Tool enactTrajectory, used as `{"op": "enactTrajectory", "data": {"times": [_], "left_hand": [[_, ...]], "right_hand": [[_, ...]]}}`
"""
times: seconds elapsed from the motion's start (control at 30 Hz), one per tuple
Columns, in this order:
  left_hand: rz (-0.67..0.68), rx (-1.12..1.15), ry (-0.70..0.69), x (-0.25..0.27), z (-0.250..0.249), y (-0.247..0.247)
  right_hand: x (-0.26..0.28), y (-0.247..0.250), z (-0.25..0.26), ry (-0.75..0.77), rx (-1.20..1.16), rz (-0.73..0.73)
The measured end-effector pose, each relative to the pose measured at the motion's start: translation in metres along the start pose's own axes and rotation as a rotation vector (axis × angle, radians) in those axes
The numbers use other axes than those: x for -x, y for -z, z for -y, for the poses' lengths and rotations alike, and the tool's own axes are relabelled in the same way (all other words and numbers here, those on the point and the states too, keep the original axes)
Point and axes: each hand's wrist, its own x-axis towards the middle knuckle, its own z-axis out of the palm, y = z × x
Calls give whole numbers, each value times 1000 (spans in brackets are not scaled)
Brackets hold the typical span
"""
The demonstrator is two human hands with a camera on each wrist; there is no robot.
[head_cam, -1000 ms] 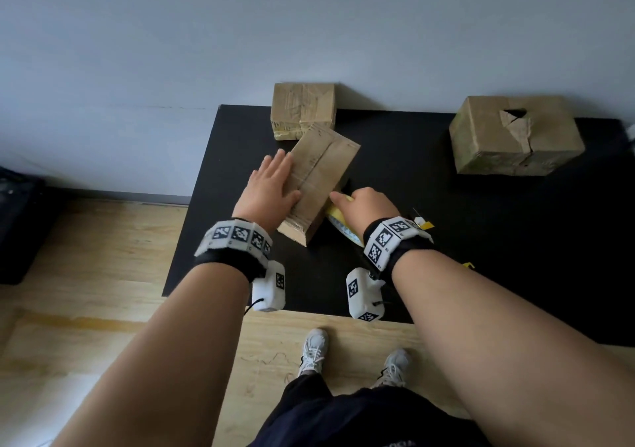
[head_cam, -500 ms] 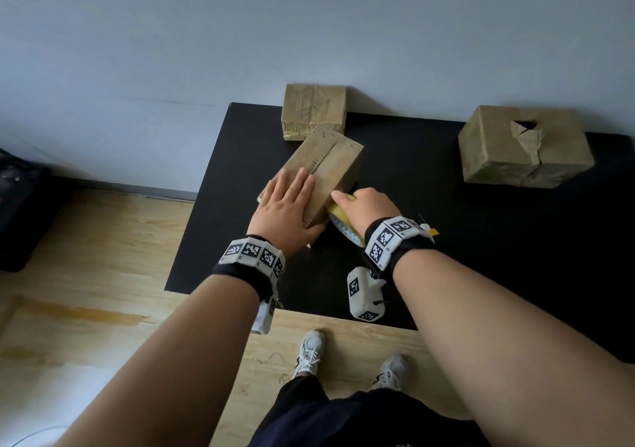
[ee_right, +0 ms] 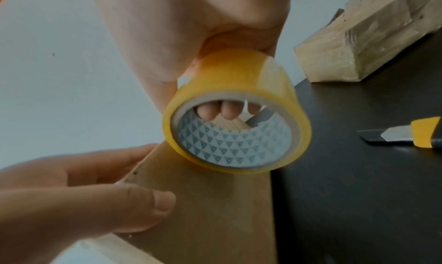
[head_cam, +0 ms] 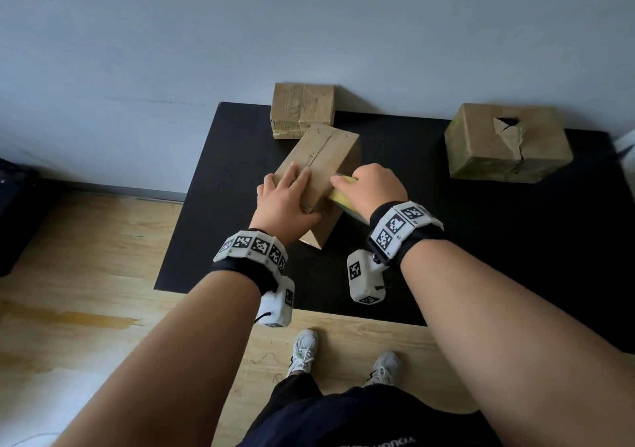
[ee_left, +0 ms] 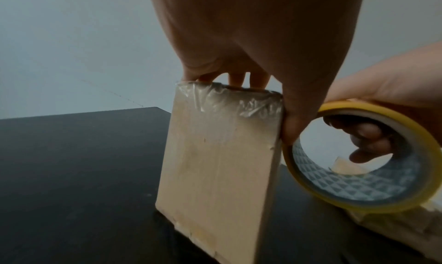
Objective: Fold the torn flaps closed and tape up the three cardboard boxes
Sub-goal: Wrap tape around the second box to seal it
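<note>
The middle cardboard box [head_cam: 326,154] stands tilted on the black table [head_cam: 220,213], with a taped seam along its top face. My left hand [head_cam: 292,192] holds its near end, fingers flat on top and thumb down the side face [ee_right: 157,202]. In the left wrist view, crinkled clear tape covers the upper edge of this box [ee_left: 215,164]. My right hand [head_cam: 371,185] grips a yellow tape roll [head_cam: 342,194], fingers through its core [ee_right: 229,75], pressed against the box's right side. A box with a torn, gaping flap [head_cam: 505,144] sits at the right. A taped box [head_cam: 304,109] stands at the back.
A yellow and black utility knife [ee_right: 404,133] lies on the table right of the roll. The wall runs just behind the table. The table's front edge is close to my wrists, with wooden floor and my shoes below.
My left hand has slid from the box's left side onto its top and near end. My right hand has carried the roll forward along the box's right side.
</note>
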Motion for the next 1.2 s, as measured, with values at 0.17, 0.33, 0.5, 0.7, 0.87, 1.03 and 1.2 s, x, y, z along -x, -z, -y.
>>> {"op": "enactTrajectory", "data": {"times": [0.17,0.33,0.5,0.7,0.87,1.03,1.2], "left_hand": [[75,212,44,-7,-13,4],[112,449,159,-12,-3,13],[126,554,205,-16,3,25],[177,598,233,-19,4,28],[133,622,301,-23,9,28],[113,583,336,-22,8,22],[152,532,328,-21,8,23]], "right_hand": [[3,32,1,89,-29,-26],[9,40,-7,146,-264,144],[11,38,-13,137,-293,169],[15,14,-44,-86,-62,224],[16,12,-48,-29,-224,167],[15,13,-45,53,-216,147],[17,0,-52,-72,28,125]]}}
